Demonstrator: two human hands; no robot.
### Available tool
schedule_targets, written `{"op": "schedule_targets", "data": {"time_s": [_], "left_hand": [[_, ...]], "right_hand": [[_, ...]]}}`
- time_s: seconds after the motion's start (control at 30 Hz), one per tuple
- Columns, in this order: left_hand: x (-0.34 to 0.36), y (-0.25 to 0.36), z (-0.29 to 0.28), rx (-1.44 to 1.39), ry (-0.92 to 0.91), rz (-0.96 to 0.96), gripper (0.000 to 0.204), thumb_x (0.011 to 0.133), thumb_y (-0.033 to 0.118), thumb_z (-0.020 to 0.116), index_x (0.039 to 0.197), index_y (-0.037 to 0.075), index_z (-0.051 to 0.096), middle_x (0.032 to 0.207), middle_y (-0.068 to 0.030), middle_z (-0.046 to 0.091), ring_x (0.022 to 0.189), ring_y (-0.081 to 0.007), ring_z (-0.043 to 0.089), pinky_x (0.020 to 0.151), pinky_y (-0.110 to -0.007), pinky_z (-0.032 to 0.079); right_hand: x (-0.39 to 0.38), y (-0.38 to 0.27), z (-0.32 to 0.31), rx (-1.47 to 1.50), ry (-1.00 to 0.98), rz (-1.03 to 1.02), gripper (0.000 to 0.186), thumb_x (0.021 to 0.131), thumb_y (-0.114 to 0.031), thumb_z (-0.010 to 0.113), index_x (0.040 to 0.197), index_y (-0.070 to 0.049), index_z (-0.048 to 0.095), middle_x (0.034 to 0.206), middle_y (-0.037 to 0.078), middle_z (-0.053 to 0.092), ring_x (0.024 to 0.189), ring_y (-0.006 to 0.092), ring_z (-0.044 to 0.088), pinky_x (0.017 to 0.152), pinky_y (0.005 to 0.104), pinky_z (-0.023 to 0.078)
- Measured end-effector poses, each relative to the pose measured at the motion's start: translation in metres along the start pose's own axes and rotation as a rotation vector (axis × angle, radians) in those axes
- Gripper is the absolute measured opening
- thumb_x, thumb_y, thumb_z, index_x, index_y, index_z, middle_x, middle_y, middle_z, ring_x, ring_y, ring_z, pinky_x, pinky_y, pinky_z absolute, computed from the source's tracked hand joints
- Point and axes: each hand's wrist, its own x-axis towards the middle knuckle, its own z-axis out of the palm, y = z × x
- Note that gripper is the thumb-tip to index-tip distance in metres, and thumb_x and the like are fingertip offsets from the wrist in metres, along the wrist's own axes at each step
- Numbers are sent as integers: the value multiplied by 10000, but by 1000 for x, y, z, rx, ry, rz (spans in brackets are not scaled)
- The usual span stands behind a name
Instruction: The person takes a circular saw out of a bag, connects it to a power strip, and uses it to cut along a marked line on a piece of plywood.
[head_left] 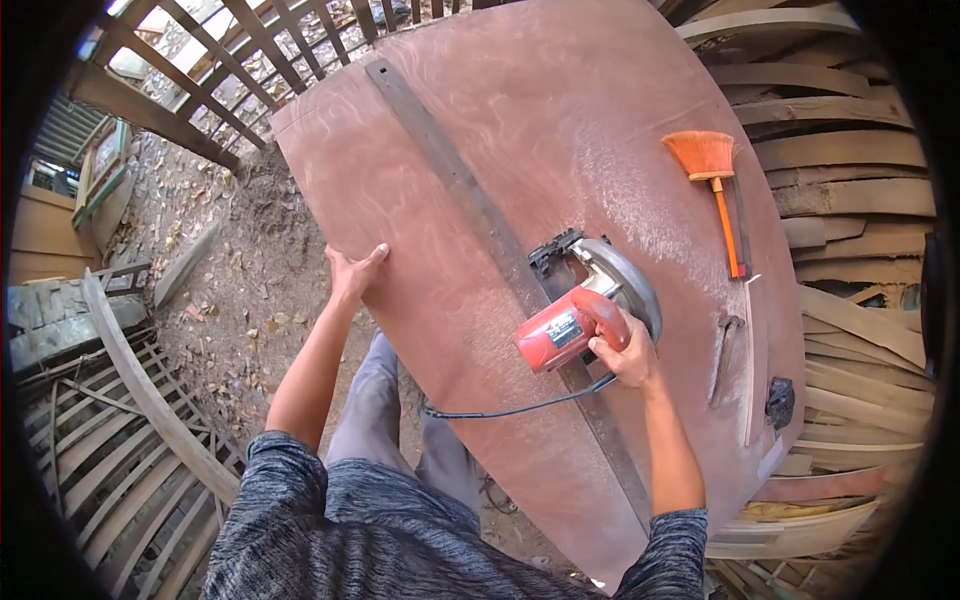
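My right hand (628, 350) is wrapped round the rear handle of a red circular saw (560, 330). The saw sits on a large reddish-brown plywood sheet (440, 270), over a long flat metal straightedge (450, 165) that runs lengthwise down the sheet. A dark cord (510, 413) trails leftward from the saw across the wood. At the sheet's left edge, my left hand (352, 272) grips the rim, its thumb lying on top; the other fingers are mostly hidden. Pale sawdust (640, 215) is scattered beyond the saw. The blade's lower part is hidden from view.
On the sheet's right side lie an orange hand brush (705, 160), a hammer (722, 360), a thin wood strip (755, 360) and a black lump (780, 403). Curved timber pieces (850, 200) are stacked at right. Wooden slats (230, 70) stand at far left, above leaf-strewn ground (235, 280).
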Motion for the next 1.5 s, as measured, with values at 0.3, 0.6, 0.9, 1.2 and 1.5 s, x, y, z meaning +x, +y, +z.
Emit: {"op": "schedule_targets", "data": {"time_s": [0.3, 0.6, 0.9, 1.2, 1.5], "left_hand": [[3, 1, -5, 0, 3, -98, 1083, 736, 254, 944, 1498, -81, 251, 1466, -278, 445, 1349, -373, 517, 1124, -449, 462], [1, 0, 1, 10, -1, -67, 1083, 736, 267, 947, 1495, -64, 249, 1430, -266, 483, 1329, -371, 539, 1110, -438, 469], [-6, 16, 3, -68, -24, -38, 1022, 751, 270, 940, 1419, -65, 243, 1413, -309, 504, 1295, -380, 570, 1085, -435, 487], [-9, 21, 0, -8, -8, -125, 1086, 737, 322, 939, 1454, -64, 220, 1418, -316, 516, 1305, -401, 565, 1106, -455, 456], [-12, 24, -1, 1, 8, -147, 1096, 731, 321, 939, 1477, -36, 219, 1397, -299, 546, 1303, -408, 571, 1086, -475, 473]], "right_hand": [[26, -24, 5, 21, -14, 17, 450, 839, -87, 725, 1274, 2, 651, 959, 72, 689, 871, 153, 634, 828, 339, 528], [74, -41, 16, 3, -7, -59, 407, 837, -87, 721, 1228, 7, 656, 911, 68, 677, 828, 146, 623, 793, 339, 529], [131, -64, 28, 12, 7, -80, 376, 817, -102, 724, 1169, 13, 658, 929, 62, 653, 857, 171, 611, 818, 348, 514], [190, -94, 42, 15, 8, -71, 367, 805, -111, 706, 1147, 16, 667, 919, 71, 644, 863, 188, 613, 823, 355, 511], [235, -125, 52, 65, -24, -21, 380, 813, -95, 695, 1172, 24, 667, 939, 74, 660, 840, 182, 637, 753, 343, 542]]}}
